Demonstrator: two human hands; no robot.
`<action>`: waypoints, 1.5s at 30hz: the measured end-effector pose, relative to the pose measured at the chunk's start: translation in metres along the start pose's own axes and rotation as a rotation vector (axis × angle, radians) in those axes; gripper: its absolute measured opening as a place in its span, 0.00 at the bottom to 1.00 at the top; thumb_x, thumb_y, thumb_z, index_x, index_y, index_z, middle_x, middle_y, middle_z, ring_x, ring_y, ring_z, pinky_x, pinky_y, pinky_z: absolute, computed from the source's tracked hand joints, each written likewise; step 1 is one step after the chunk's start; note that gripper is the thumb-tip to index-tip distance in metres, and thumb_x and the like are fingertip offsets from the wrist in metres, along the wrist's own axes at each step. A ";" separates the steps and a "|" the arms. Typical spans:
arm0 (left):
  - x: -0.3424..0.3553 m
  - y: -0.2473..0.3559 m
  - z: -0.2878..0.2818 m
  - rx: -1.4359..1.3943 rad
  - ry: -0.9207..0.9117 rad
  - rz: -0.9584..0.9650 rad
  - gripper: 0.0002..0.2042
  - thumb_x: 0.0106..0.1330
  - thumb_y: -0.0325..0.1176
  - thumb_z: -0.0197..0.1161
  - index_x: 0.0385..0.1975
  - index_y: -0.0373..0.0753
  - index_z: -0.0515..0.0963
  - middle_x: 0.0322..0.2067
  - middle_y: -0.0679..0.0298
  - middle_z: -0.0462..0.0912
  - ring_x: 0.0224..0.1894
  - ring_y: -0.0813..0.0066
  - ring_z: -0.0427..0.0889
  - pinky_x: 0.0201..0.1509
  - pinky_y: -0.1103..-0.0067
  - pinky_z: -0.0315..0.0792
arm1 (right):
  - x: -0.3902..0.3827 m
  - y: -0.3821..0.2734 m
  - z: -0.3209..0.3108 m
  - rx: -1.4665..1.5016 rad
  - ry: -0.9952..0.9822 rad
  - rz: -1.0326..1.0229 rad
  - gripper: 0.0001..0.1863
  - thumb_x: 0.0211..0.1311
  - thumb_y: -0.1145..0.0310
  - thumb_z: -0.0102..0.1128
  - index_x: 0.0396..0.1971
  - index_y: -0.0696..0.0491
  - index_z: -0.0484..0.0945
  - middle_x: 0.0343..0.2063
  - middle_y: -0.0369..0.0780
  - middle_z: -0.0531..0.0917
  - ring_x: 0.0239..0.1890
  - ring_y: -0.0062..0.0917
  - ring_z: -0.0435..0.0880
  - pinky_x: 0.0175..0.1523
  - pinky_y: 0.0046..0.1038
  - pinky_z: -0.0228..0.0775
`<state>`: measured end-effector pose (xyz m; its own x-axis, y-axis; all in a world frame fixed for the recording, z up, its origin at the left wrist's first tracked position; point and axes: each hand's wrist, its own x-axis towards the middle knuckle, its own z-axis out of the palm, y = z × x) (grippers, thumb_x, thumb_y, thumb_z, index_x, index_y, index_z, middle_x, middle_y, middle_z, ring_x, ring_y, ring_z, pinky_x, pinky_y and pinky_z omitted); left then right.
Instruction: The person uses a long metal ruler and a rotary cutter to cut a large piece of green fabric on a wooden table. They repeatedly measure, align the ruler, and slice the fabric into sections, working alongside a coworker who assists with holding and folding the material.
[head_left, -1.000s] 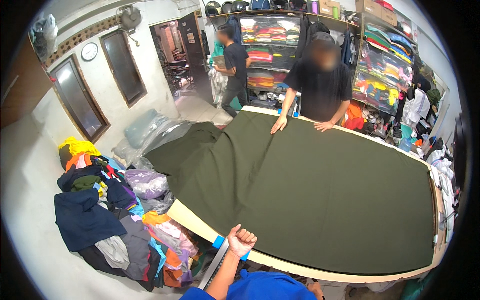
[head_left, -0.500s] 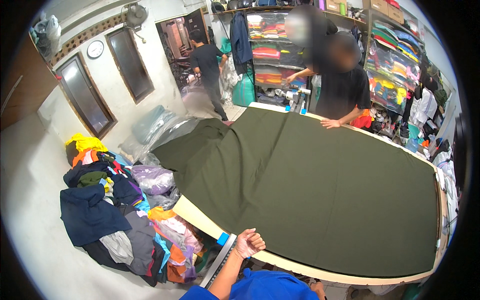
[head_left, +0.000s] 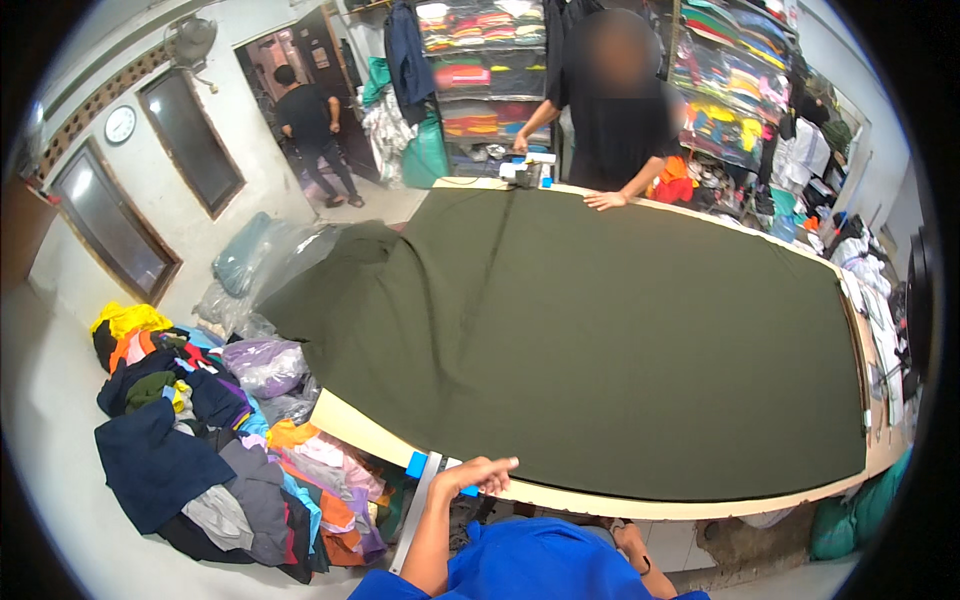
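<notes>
Dark olive fabric (head_left: 640, 340) covers most of the pale-topped table (head_left: 365, 428), with folds toward its left part. At the near edge my left hand (head_left: 472, 475) is over a metal rail (head_left: 415, 510) with blue end blocks (head_left: 417, 464); one digit points right and the others are partly curled, with nothing visible in them. My right hand (head_left: 630, 541) hangs low beside my blue clothing, below the table edge; its fingers are too small to read. Across the table, a co-worker has one hand (head_left: 606, 200) flat on the fabric and the other by a white device (head_left: 528, 170).
Heaped clothes (head_left: 240, 490) and plastic-wrapped bundles (head_left: 265, 365) lie left of the table. Shelves of folded fabric (head_left: 485, 75) stand at the back. Another person (head_left: 310, 125) is near the doorway. A green sack (head_left: 840, 525) lies at the lower right.
My left hand has turned from a loose fist to a digit pointing right. The view has shifted; more of my right hand shows. The far person has moved nearer the doorway.
</notes>
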<state>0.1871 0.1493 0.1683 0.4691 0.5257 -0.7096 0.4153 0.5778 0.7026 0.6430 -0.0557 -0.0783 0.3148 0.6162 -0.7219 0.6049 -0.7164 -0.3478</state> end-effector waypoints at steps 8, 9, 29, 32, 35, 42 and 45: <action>0.005 0.032 -0.002 0.350 0.625 0.261 0.43 0.70 0.66 0.62 0.74 0.37 0.70 0.66 0.41 0.78 0.71 0.45 0.76 0.76 0.62 0.68 | 0.005 0.003 0.002 -0.110 0.030 0.036 0.36 0.71 0.45 0.56 0.51 0.68 0.85 0.55 0.64 0.83 0.65 0.55 0.80 0.68 0.45 0.73; 0.005 0.041 -0.004 0.338 0.735 0.337 0.44 0.70 0.65 0.62 0.76 0.37 0.67 0.67 0.41 0.77 0.71 0.45 0.76 0.76 0.62 0.67 | 0.005 0.005 0.001 -0.094 0.033 0.043 0.34 0.70 0.46 0.56 0.52 0.67 0.85 0.55 0.64 0.83 0.65 0.55 0.80 0.68 0.45 0.73; -0.004 -0.131 0.051 -0.787 1.227 0.505 0.37 0.84 0.50 0.51 0.80 0.27 0.54 0.81 0.49 0.56 0.83 0.58 0.54 0.86 0.66 0.46 | 0.045 0.023 -0.013 -0.356 -0.111 -0.068 0.25 0.71 0.59 0.53 0.59 0.59 0.83 0.55 0.57 0.86 0.59 0.49 0.86 0.63 0.46 0.76; -0.049 -0.170 0.076 -0.892 1.263 0.427 0.34 0.84 0.44 0.50 0.78 0.22 0.56 0.76 0.47 0.65 0.76 0.61 0.67 0.82 0.69 0.57 | 0.023 0.014 -0.016 -0.286 -0.109 -0.016 0.24 0.72 0.59 0.52 0.58 0.58 0.83 0.54 0.57 0.87 0.58 0.49 0.87 0.63 0.46 0.77; -0.091 -0.178 0.078 -0.756 1.227 0.269 0.34 0.84 0.46 0.51 0.76 0.22 0.60 0.73 0.42 0.70 0.75 0.58 0.70 0.80 0.67 0.59 | 0.013 -0.001 -0.018 -0.238 -0.104 0.004 0.24 0.72 0.59 0.51 0.57 0.58 0.83 0.54 0.56 0.87 0.57 0.48 0.87 0.62 0.46 0.77; -0.037 -0.086 0.015 -0.429 0.994 0.369 0.35 0.82 0.41 0.56 0.75 0.17 0.57 0.75 0.37 0.66 0.79 0.54 0.64 0.81 0.69 0.57 | -0.004 -0.019 -0.040 -0.260 -0.129 0.025 0.23 0.73 0.60 0.49 0.55 0.58 0.84 0.52 0.54 0.88 0.55 0.45 0.88 0.60 0.46 0.78; 0.051 -0.022 -0.058 -0.099 0.923 0.565 0.36 0.77 0.42 0.64 0.77 0.27 0.61 0.77 0.41 0.62 0.81 0.52 0.60 0.83 0.67 0.53 | -0.006 -0.030 -0.050 -0.282 -0.147 0.007 0.22 0.73 0.60 0.49 0.54 0.57 0.84 0.51 0.53 0.89 0.54 0.45 0.89 0.59 0.47 0.79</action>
<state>0.1566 0.2000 0.1139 -0.2110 0.9742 -0.0799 0.2391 0.1307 0.9622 0.6595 -0.0212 -0.0336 0.2224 0.5430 -0.8097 0.7886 -0.5885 -0.1781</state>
